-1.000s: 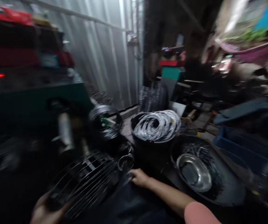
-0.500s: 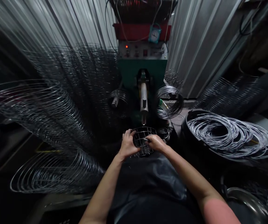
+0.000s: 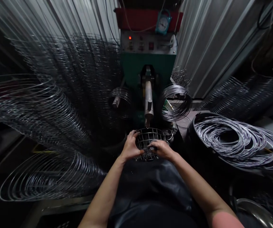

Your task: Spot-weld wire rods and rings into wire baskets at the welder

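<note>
A round wire basket (image 3: 148, 136) with a metal grid sits in front of me, just below the tip of a machine's cylindrical arm (image 3: 148, 98). My left hand (image 3: 129, 147) is closed around its left side, fingers at the far rim and thumb toward the near edge. Over the near right part of the basket, my right hand (image 3: 162, 148) has its fingers curled in against the wires; the fingertips look dark and their exact grip is partly hidden. The basket's lower part is lost in shadow.
The green machine (image 3: 131, 66) carries a lit red lamp and a blue clock (image 3: 163, 23). Tall stacks of wire rings (image 3: 62, 104) stand left. Wire coils (image 3: 176, 101) flank the arm. A black tub (image 3: 193, 129) on the right holds wire hoops (image 3: 222, 126); a metal pan (image 3: 255, 209) sits lower right.
My right hand has shifted slightly nearer to me and to the right over the basket. My left hand stays on its side. The view has moved a little.
</note>
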`<state>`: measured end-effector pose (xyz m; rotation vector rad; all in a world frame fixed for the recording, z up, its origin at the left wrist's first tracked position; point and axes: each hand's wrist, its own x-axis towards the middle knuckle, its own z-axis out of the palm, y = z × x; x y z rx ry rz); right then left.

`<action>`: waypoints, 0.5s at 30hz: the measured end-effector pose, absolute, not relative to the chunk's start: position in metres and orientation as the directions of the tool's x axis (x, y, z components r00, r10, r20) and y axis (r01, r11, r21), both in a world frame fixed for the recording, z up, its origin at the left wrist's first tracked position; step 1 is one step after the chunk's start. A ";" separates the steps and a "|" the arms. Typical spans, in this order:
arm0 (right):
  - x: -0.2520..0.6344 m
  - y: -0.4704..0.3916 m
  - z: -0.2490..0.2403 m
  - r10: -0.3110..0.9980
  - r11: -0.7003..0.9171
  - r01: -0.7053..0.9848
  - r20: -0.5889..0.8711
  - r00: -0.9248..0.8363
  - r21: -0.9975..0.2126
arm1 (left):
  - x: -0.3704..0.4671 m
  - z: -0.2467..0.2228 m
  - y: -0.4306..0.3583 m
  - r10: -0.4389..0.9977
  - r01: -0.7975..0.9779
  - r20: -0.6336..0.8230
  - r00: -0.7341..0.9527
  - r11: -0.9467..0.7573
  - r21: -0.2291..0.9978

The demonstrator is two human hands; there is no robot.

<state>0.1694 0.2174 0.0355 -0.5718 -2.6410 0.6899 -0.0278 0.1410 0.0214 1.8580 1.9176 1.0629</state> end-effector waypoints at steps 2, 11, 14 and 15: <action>0.170 0.217 0.034 0.446 0.814 0.273 0.251 -0.859 -0.513 | -0.029 0.020 0.141 0.944 0.741 0.302 -0.133 -0.107 0.662; 0.168 0.217 0.026 0.467 0.828 0.308 0.273 -0.841 -0.468 | -0.032 0.013 0.149 0.951 0.722 0.276 -0.141 -0.092 0.685; 0.163 0.226 0.031 0.488 0.821 0.334 0.263 -0.832 -0.463 | -0.035 0.015 0.159 0.952 0.717 0.264 -0.152 -0.078 0.693; 0.162 0.229 0.034 0.496 0.816 0.343 0.259 -0.829 -0.465 | -0.037 0.016 0.163 0.953 0.713 0.260 -0.154 -0.074 0.697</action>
